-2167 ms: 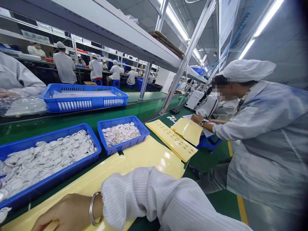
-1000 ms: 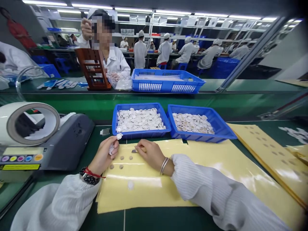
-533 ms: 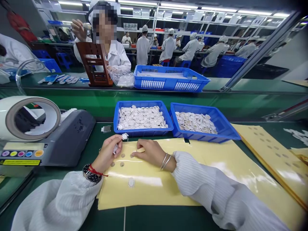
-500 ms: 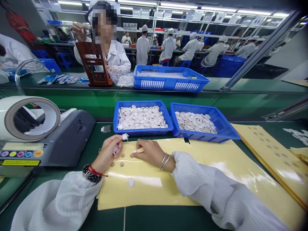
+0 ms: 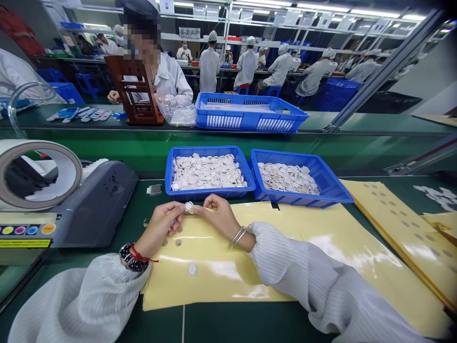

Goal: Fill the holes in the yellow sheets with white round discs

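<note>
My left hand (image 5: pixel 167 220) pinches a small round white disc (image 5: pixel 189 206) with a dark ring between thumb and finger. More such pieces seem tucked in its palm, mostly hidden. Fingers drawn together, my right hand (image 5: pixel 218 215) meets the disc's right edge; a small grey round sticker appears to be at its fingertips, largely covered. Below both hands lies a glossy yellow sheet (image 5: pixel 250 267). Several grey round stickers (image 5: pixel 178 243) remain on it near my left hand, and a loose white disc (image 5: pixel 192 270) rests lower down.
Two blue trays, a left one (image 5: pixel 210 194) and a right one (image 5: pixel 303 200), hold many discs. A tape dispenser (image 5: pixel 103 205) stands left, a stack of dotted yellow sheets (image 5: pixel 389 200) right. Across the bench, a co-worker (image 5: pixel 171 78) sits by a wooden rack (image 5: pixel 134 90) and blue basket (image 5: pixel 250 124).
My right hand has lifted from the yellow sheet up to the disc in my left hand. One grey sticker is gone from the sheet. The co-worker's raised hand has come down.
</note>
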`<state>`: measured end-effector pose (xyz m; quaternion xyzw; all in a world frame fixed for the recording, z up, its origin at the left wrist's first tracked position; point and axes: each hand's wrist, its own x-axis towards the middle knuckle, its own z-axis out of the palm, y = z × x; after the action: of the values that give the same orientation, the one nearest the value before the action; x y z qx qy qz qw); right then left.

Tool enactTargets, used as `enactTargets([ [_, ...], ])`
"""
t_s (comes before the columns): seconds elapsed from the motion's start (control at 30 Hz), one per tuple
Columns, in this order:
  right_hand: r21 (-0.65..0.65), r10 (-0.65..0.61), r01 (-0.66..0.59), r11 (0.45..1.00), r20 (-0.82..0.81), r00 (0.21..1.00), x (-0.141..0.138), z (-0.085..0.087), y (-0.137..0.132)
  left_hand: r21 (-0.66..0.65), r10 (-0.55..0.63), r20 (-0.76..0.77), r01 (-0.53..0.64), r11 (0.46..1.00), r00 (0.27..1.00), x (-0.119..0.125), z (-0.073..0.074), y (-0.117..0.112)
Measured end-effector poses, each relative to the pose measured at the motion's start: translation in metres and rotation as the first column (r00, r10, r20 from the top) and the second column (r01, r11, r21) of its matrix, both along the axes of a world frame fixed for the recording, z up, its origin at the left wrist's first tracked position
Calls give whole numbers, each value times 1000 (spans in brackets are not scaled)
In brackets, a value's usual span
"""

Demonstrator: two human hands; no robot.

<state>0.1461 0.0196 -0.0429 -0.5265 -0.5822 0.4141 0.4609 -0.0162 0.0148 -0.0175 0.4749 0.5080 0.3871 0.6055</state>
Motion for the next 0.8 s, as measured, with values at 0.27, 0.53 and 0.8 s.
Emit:
enactTargets([
  [0.27,-9,-56,56,998,-74,996,-3,-1,-2,41,-22,-97,26,999,995,2,0,-3],
  [0.53,-15,-123,122,992,-180,976,-2,-4,-2,3,-3,-72,3,1000,997,3,-4,-1],
  [0.8,7,-97,97,995,6,995,-3,-2,-6,13,-16,-85,17,1000,996,2,-3,-1],
])
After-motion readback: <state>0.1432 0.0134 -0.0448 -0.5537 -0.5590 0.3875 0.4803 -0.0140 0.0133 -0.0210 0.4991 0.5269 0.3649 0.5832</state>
